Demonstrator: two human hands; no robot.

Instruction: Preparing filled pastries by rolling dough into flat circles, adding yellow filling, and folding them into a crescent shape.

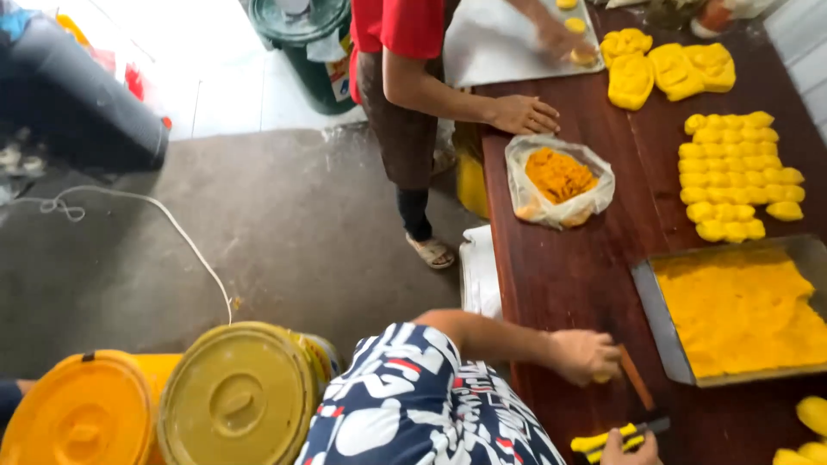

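Now, a long dark wooden table (586, 275) is seen along the right, with a metal tray (663, 331) of flat yellow dough near its close end; the tray is cut off by the right edge. Beyond it, small yellow dough pieces (739, 176) are laid in tidy rows, too many to be counted surely, and three bigger lumps (668, 69) are set past those. One clear bag (560, 181) of orange filling is placed mid-table. Two lidded buckets (237, 400) are stood on the floor at lower left. At the far end a co-worker in a red shirt (401, 26) is partly cut off.

The left hand (586, 355) is curled shut around a small yellow piece, mostly hidden by the fingers. The right hand (629, 448) is barely in view at the bottom edge, closed on a yellow-handled scraper (613, 439); its blade is hard to make out.
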